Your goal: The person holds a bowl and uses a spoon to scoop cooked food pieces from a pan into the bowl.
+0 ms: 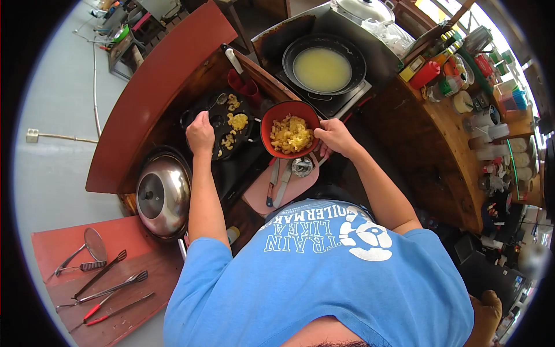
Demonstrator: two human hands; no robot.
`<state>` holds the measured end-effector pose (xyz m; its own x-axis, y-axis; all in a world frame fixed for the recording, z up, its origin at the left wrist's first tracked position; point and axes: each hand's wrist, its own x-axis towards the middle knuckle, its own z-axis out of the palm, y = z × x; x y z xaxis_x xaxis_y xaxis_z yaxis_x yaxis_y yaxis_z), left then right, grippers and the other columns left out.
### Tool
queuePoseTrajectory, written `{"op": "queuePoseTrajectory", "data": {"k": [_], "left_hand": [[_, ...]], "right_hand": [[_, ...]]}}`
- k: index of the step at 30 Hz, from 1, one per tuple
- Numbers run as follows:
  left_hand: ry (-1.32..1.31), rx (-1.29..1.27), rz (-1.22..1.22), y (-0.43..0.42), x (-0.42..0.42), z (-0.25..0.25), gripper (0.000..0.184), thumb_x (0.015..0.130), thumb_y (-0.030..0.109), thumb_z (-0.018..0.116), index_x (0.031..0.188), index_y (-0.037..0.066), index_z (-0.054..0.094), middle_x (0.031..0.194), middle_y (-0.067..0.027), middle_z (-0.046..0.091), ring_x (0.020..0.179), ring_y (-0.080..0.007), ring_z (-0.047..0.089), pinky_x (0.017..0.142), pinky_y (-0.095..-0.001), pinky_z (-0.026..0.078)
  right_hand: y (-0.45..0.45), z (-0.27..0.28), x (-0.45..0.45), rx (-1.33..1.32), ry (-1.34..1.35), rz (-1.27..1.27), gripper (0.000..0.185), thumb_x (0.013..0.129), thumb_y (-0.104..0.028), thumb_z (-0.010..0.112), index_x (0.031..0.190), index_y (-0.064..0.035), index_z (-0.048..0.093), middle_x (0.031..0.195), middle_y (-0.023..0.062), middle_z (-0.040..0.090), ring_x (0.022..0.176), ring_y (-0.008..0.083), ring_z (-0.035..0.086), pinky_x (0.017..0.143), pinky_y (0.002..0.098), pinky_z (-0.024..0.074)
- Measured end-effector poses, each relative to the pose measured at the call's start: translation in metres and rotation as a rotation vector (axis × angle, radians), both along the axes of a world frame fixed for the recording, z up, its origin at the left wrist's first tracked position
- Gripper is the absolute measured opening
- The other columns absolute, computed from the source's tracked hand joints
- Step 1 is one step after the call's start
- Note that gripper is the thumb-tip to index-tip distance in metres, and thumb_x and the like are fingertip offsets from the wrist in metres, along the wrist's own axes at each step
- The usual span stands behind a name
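Observation:
My left hand [200, 134] is closed around the handle of a spoon [220, 100], whose bowl hangs over a black pan with round hollows [218, 122]. Clumps of yellow macaroni [237, 121] lie in the hollows along the pan's right side. My right hand [337, 137] grips the rim of a red bowl [266, 136], dark on the outside, just right of the pan. Yellow macaroni [291, 134] fills much of the bowl. Beneath the bowl, a pink cutting board [254, 196] carries two knives [281, 186] and a crumpled foil-like bundle [302, 166].
A frying pan with yellowish liquid [322, 69] sits on a stove ahead. Left of me is a domed metal lid [164, 195]. Tongs and other utensils [110, 283] lie on a red board, lower left. Bottles and jars [451, 87] crowd the right counter.

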<state>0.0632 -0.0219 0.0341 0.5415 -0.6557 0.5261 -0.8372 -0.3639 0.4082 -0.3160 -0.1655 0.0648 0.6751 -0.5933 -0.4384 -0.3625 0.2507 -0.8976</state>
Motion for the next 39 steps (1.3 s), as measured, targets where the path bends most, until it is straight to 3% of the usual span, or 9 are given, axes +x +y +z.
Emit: {"op": "queuePoseTrajectory", "data": {"k": [7, 19, 27, 35, 39], "left_hand": [[-0.218, 0.073, -0.154, -0.008, -0.005, -0.006, 0.017, 0.099, 0.018, 0.062, 0.104, 0.005, 0.071, 0.084, -0.0161, 0.071, 0.079, -0.0366, 0.069, 0.068, -0.0455, 0.055], [-0.251, 0.111, -0.212, -0.004, -0.005, -0.002, 0.016, 0.096, 0.014, 0.065, 0.105, 0.002, 0.071, 0.083, -0.0152, 0.071, 0.078, -0.0342, 0.069, 0.069, -0.0447, 0.055], [-0.238, 0.174, -0.295, -0.002, -0.001, -0.001, 0.017, 0.097, 0.017, 0.063, 0.105, 0.004, 0.072, 0.086, -0.0146, 0.072, 0.082, -0.033, 0.069, 0.073, -0.0435, 0.055], [-0.173, 0.159, -0.153, -0.008, 0.0, -0.005, 0.025, 0.101, 0.026, 0.058, 0.105, 0.007, 0.073, 0.086, -0.0164, 0.072, 0.077, -0.0387, 0.068, 0.073, -0.0479, 0.054], [-0.004, 0.158, 0.045, -0.001, -0.012, -0.009, 0.03, 0.101, 0.029, 0.057, 0.096, 0.006, 0.075, 0.078, -0.0175, 0.071, 0.071, -0.0412, 0.066, 0.07, -0.0485, 0.054]], "right_hand": [[0.0, -0.001, -0.001, -0.014, 0.006, 0.003, 0.027, 0.09, -0.009, 0.054, 0.102, 0.0123, 0.066, 0.073, 0.0154, 0.071, 0.052, 0.0191, 0.069, 0.044, 0.0308, 0.0584], [0.0, -0.004, -0.002, -0.034, -0.007, 0.0, 0.025, 0.091, -0.011, 0.055, 0.097, 0.0115, 0.065, 0.071, 0.0137, 0.07, 0.052, 0.0188, 0.069, 0.044, 0.0308, 0.0585], [0.001, 0.002, -0.002, -0.047, 0.016, 0.02, 0.028, 0.091, -0.01, 0.054, 0.103, 0.0116, 0.065, 0.072, 0.0138, 0.07, 0.053, 0.0183, 0.069, 0.045, 0.0305, 0.0591], [0.0, -0.003, -0.002, -0.052, 0.011, 0.039, 0.029, 0.091, -0.01, 0.054, 0.104, 0.0129, 0.065, 0.071, 0.0143, 0.07, 0.054, 0.0196, 0.07, 0.045, 0.0311, 0.0595], [0.0, -0.004, -0.003, -0.059, 0.004, 0.032, 0.029, 0.091, -0.01, 0.054, 0.103, 0.0131, 0.065, 0.07, 0.0146, 0.07, 0.053, 0.0195, 0.07, 0.046, 0.0311, 0.0597]]}}
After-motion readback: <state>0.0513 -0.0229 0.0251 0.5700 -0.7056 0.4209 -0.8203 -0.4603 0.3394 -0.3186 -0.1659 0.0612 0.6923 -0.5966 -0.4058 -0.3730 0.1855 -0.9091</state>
